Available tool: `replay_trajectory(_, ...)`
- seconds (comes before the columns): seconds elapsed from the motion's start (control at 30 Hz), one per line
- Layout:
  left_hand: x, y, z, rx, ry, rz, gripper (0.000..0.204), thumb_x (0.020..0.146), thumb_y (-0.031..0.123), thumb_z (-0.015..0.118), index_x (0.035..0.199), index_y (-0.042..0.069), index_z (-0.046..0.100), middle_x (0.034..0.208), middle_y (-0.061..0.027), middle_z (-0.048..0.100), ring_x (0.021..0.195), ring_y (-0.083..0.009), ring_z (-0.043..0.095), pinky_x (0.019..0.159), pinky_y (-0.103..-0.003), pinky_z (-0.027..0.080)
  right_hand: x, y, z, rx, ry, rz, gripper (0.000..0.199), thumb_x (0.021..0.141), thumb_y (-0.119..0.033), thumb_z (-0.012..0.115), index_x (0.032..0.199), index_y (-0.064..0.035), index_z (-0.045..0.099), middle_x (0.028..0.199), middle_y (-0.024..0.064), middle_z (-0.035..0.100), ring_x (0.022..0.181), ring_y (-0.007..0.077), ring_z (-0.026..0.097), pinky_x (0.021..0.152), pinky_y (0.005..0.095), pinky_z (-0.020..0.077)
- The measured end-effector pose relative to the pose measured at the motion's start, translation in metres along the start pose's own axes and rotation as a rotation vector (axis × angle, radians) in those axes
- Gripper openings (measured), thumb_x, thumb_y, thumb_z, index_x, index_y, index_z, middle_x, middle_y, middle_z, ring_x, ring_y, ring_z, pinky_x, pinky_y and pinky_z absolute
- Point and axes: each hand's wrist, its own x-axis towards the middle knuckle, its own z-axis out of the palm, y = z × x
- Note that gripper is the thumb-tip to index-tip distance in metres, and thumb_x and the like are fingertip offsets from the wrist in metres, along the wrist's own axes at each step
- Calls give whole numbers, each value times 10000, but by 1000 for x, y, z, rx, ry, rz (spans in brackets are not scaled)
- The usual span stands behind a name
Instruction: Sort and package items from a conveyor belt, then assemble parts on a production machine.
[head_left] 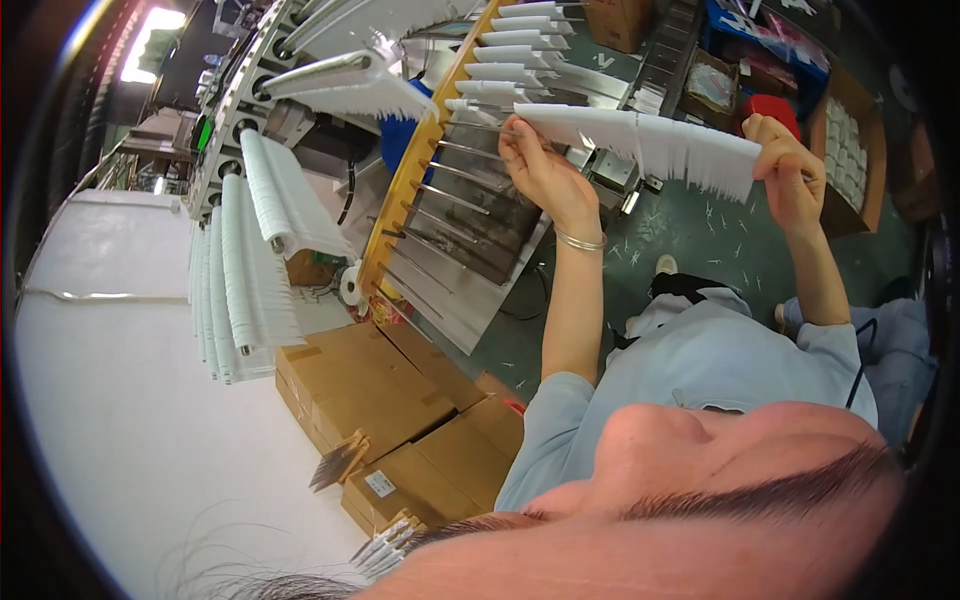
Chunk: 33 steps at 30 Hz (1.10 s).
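A long white fringed strip (640, 135) stretches between my hands, its thin strands hanging along the lower edge. My left hand (548, 172), with a bangle at the wrist, pinches the strip's left end beside the yellow rack (432, 122). At the other end, the fingers of my right hand (790, 170) are closed on the strip. Bare metal rods (455, 190) stick out of the rack near my left hand. Farther up the rack, similar white strips (515, 55) sit on rods.
White fringed rolls (265, 190) hang from a machine frame (225, 125) at the left. Cardboard boxes (365, 385) are stacked below the rack. At the right stands an open carton (860, 140) of white pieces. White scraps litter the green floor (650, 235). Another person is partly visible at the right edge.
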Motion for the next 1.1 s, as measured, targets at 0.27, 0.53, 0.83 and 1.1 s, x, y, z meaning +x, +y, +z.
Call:
replay_trajectory(0.27, -32, -1, 38, -195, 25, -387, 130, 918, 190, 528, 849, 81, 542, 844, -28, 590, 819, -121, 559, 761, -258, 428, -38, -39, -41, 32, 69, 16, 385, 906, -425, 473, 725, -98, 567, 680, 4, 411, 657, 150, 330, 639, 319, 253)
replay_trajectory(0.53, -70, -87, 42, 3, -159, -1032, 190, 877, 254, 521, 737, 126, 531, 728, -13, 604, 731, -126, 583, 644, -212, 396, -59, -115, 19, -522, -559, -102, 193, 838, -250, 627, 778, -68, 600, 622, 45, 449, 633, 220, 467, 624, 369, 342)
replay_trajectory(0.83, -115, -119, 32, -146, -215, -1302, 207, 882, 271, 524, 741, 120, 527, 703, 21, 546, 722, -113, 568, 695, -240, 421, -72, -40, -18, -344, 141, 525, 193, 852, -205, 607, 907, -25, 645, 755, 39, 617, 708, 132, 586, 653, 269, 466)
replay_trajectory(1.1, -98, -126, 49, -125, -197, -1046, 218, 928, 278, 471, 949, 81, 561, 867, -4, 537, 866, -107, 522, 802, -257, 426, -46, 108, -40, 361, 125, 1175, 305, 877, -336, 582, 825, -46, 662, 699, 18, 604, 656, 66, 538, 582, 209, 400)
